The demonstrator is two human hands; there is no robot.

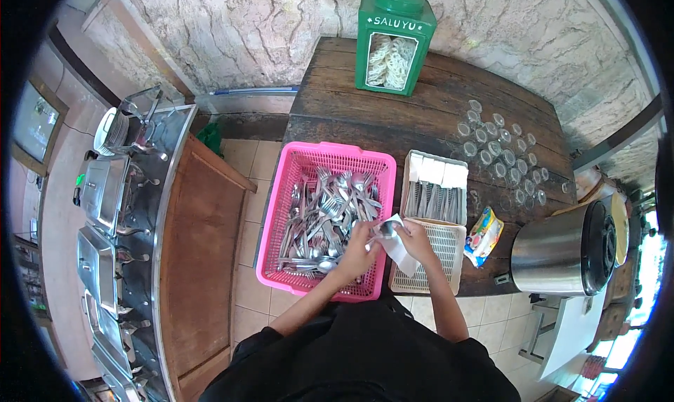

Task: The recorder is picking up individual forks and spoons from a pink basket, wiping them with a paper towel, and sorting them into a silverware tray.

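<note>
My left hand [358, 251] is closed around a metal spoon [387, 228] at the right side of a pink plastic basket [387, 261]. Pinched in my right hand [415, 240] is a white paper napkin [402, 257], which lies against the spoon and hangs down from it. Part of the spoon is hidden by the fingers and paper. Loose forks and spoons [328, 216] fill the basket in a jumble. Right of it, a beige tray [465, 179] holds rows of cutlery with white paper at their far ends. A beige slotted basket [444, 258] sits nearer to me.
On the wooden table [337, 114] stand a green tin [397, 44] of crackers, many small glasses [505, 153] and a colourful plastic packet [484, 238]. A large steel pot [554, 251] is at the right. Metal chafing dishes [98, 258] line a counter on the left.
</note>
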